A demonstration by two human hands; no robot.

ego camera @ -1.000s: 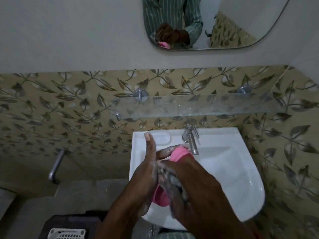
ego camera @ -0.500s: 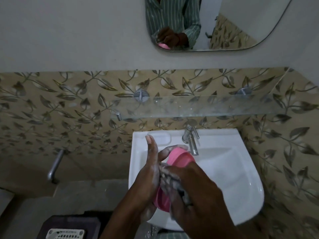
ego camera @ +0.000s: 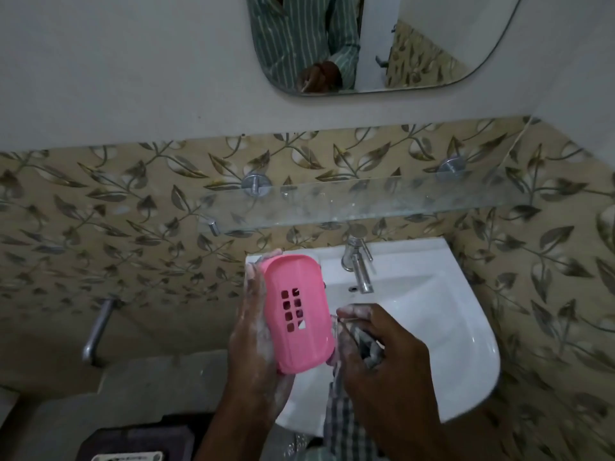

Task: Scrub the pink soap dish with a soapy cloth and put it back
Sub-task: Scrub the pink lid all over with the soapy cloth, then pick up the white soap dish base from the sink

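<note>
The pink soap dish [ego camera: 299,311] is held over the left side of the white basin [ego camera: 432,327], its slotted bottom facing me. My left hand [ego camera: 256,334], covered in suds, holds the dish from the left with fingertips reaching past its far end. My right hand [ego camera: 382,354] is just right of the dish, apart from it, with its fingers curled round a checked grey cloth [ego camera: 346,417] that hangs down toward me.
A chrome tap [ego camera: 357,264] stands at the back of the basin. A glass shelf [ego camera: 366,201] runs along the leaf-patterned tiles above it, under a mirror [ego camera: 399,44]. A metal pipe [ego camera: 98,327] juts from the wall at left.
My right hand with the cloth has come off the dish and moved right. The dish has turned so its slotted underside faces me, and it sits further left in my left hand.
</note>
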